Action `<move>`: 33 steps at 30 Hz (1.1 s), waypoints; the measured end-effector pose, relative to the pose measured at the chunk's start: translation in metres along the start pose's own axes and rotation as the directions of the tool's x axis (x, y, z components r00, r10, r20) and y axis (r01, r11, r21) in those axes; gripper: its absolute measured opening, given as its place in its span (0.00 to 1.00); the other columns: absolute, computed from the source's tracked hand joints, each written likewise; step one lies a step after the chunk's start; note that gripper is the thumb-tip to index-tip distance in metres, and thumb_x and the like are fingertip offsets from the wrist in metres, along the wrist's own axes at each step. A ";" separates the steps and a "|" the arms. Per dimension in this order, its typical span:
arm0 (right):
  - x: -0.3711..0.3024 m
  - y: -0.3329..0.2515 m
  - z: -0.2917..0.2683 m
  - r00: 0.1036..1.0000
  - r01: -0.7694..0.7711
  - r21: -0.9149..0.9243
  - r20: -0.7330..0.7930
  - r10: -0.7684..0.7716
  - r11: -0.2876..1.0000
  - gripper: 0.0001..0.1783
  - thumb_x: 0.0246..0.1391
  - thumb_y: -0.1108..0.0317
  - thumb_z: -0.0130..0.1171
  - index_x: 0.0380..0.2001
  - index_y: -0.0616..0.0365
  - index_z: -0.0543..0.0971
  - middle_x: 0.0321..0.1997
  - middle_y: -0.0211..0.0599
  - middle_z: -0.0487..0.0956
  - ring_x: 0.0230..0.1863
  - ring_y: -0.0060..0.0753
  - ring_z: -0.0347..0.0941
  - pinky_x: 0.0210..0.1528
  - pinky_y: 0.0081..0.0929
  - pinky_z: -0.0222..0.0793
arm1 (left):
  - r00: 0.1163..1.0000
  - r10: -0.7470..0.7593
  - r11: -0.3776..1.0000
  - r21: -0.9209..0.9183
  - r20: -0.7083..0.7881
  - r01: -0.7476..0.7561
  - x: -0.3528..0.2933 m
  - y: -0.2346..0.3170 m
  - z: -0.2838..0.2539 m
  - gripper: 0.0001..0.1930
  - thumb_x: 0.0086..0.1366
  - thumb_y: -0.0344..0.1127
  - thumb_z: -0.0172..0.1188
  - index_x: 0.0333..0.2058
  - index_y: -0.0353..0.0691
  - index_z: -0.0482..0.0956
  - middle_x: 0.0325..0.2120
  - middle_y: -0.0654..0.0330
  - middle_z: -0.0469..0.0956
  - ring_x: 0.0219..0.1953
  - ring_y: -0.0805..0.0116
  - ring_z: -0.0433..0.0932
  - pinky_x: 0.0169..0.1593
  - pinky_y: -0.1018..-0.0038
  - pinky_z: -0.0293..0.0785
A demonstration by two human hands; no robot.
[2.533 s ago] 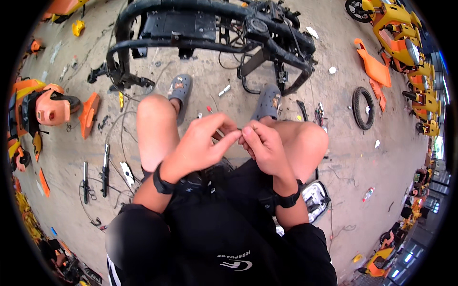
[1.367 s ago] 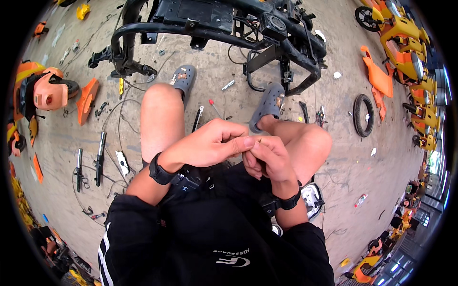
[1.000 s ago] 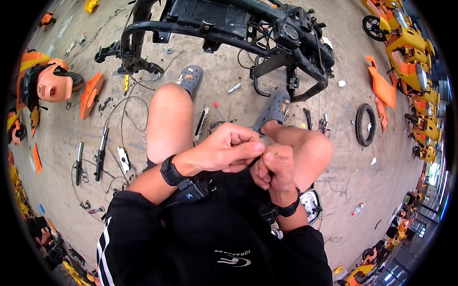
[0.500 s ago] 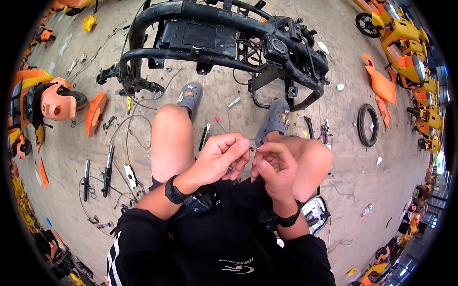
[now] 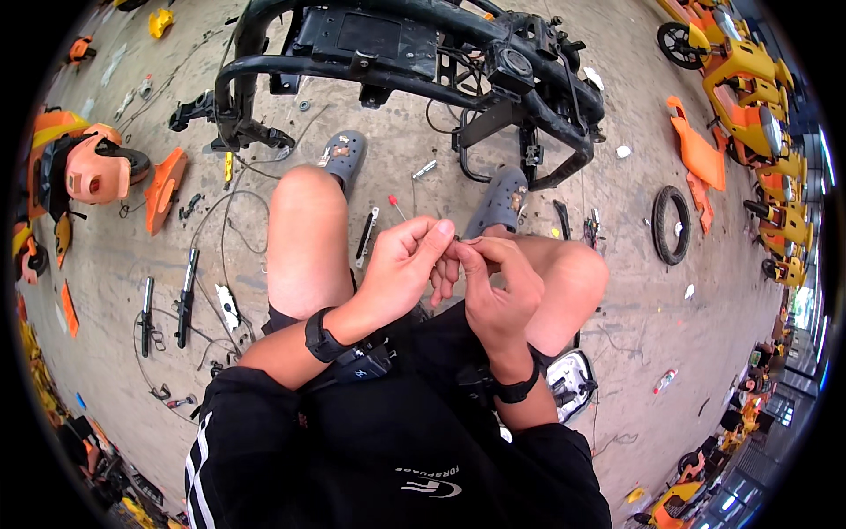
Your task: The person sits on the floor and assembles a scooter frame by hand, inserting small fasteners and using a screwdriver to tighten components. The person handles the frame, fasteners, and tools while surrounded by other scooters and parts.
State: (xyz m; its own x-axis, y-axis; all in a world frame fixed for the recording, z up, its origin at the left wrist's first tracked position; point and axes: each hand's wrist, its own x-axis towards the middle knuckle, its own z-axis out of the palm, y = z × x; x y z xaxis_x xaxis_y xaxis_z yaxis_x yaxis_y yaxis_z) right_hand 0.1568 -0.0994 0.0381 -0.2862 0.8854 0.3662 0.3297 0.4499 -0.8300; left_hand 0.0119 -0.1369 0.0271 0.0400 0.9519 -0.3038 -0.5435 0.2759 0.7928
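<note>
Between my knees, my left hand (image 5: 407, 264) and my right hand (image 5: 502, 284) meet with thumbs and forefingers pinched together. A small, thin, dark piece (image 5: 457, 239), like a bit of wire, shows at the fingertips of both hands. Most of it is hidden by the fingers, so its full shape does not show. Just beyond my left hand, a red-handled screwdriver (image 5: 394, 204) lies on the concrete floor, partly covered by the hand. A black bar with a pale edge (image 5: 367, 236) lies left of it.
A black scooter frame (image 5: 370, 70) stands ahead of my feet. Left lie two shock absorbers (image 5: 187, 295), loose cables (image 5: 227, 220) and an orange panel (image 5: 166, 192). Right are a tyre (image 5: 671, 225), an orange fairing (image 5: 699, 154), a white open case (image 5: 571, 386) and parked yellow scooters (image 5: 745, 79).
My right hand has turned and closed in on my left, so the fingertips now almost touch. The small piece sits slightly higher in view. The whole view has shifted slightly.
</note>
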 end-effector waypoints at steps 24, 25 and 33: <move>0.012 0.011 -0.011 0.962 -0.265 0.484 0.187 0.198 0.834 0.26 0.59 0.78 0.56 0.61 0.64 0.67 0.51 0.45 0.76 0.29 0.18 0.71 0.30 0.18 0.70 | 0.985 0.042 0.881 0.458 0.166 -0.115 -0.008 0.017 -0.012 0.13 0.73 0.35 0.48 0.38 0.32 0.79 0.18 0.63 0.74 0.22 0.78 0.72 0.28 0.77 0.68; 0.015 0.010 -0.013 0.974 -0.203 0.403 0.176 0.142 0.892 0.23 0.58 0.78 0.58 0.58 0.64 0.70 0.48 0.43 0.77 0.29 0.19 0.72 0.30 0.18 0.70 | 0.981 0.026 0.889 0.445 0.194 -0.111 -0.009 0.016 -0.016 0.13 0.73 0.36 0.47 0.39 0.33 0.78 0.17 0.64 0.73 0.21 0.78 0.71 0.27 0.77 0.67; 0.047 0.000 -0.030 0.927 0.323 -0.146 0.248 -0.281 0.935 0.12 0.46 0.71 0.69 0.35 0.60 0.80 0.31 0.36 0.82 0.27 0.34 0.78 0.28 0.26 0.72 | 0.980 -0.051 0.959 0.283 0.192 -0.005 -0.010 0.011 -0.014 0.15 0.76 0.42 0.44 0.41 0.37 0.73 0.15 0.69 0.66 0.17 0.82 0.64 0.24 0.82 0.59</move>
State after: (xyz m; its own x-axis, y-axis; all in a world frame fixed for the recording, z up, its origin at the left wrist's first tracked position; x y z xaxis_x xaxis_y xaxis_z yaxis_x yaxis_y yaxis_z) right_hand 0.1699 -0.0541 0.0680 -0.5808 0.6655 0.4688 0.3475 0.7235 -0.5965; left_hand -0.0067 -0.1452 0.0313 0.2277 0.9445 -0.2369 -0.2843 0.2972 0.9115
